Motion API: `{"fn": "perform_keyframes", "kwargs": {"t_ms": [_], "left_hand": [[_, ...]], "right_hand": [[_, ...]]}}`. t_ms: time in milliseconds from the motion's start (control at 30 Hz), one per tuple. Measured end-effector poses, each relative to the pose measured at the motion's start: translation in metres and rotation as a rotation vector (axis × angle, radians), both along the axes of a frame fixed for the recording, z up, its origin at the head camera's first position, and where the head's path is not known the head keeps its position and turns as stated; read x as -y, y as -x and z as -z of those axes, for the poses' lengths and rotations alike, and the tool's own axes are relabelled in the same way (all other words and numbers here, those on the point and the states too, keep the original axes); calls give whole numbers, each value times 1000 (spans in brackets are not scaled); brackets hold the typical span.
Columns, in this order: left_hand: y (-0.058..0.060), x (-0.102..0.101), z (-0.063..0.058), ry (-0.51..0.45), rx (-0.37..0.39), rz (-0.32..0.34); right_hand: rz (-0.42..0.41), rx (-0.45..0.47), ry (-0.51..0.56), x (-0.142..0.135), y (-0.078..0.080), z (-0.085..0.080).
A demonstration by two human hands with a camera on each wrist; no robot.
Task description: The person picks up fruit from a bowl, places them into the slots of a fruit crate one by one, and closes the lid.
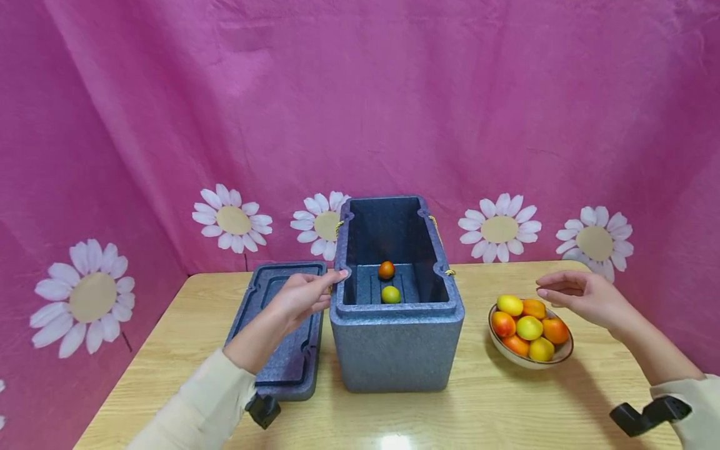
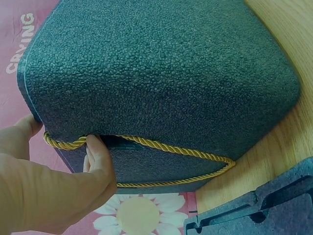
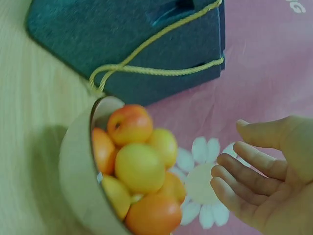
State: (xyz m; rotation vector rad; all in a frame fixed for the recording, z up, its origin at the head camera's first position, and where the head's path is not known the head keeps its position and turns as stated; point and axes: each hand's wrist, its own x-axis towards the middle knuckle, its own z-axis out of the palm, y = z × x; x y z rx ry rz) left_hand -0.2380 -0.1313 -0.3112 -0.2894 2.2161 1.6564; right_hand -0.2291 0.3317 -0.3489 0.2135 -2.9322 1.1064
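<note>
A dark grey foam box (image 1: 396, 356) stands uncovered in the middle of the table. My left hand (image 1: 304, 294) grips its left rim, thumb on top and fingers against the outer side, beside a yellow rope (image 2: 181, 152). Inside the box lie a red-orange fruit (image 1: 386, 270) and a yellow-green fruit (image 1: 390, 295). To the right is a cream bowl (image 1: 525, 362) heaped with several round yellow and orange fruits (image 3: 140, 168). My right hand (image 1: 590, 297) hovers just beyond the bowl's right side, fingers loosely bent and holding nothing.
The box's grey lid (image 1: 281, 350) lies flat on the wooden table (image 1: 163, 375), left of the box and under my left forearm. A pink curtain (image 1: 394, 106) with white daisies hangs behind the table and along its sides.
</note>
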Motion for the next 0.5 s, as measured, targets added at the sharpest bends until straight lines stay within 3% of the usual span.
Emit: {"fn": "perform_keyframes", "kwargs": {"t_ms": [500], "left_hand": [[2, 1, 0, -22, -5, 11]], "right_hand": [[54, 16, -109, -25, -12, 33]]}}
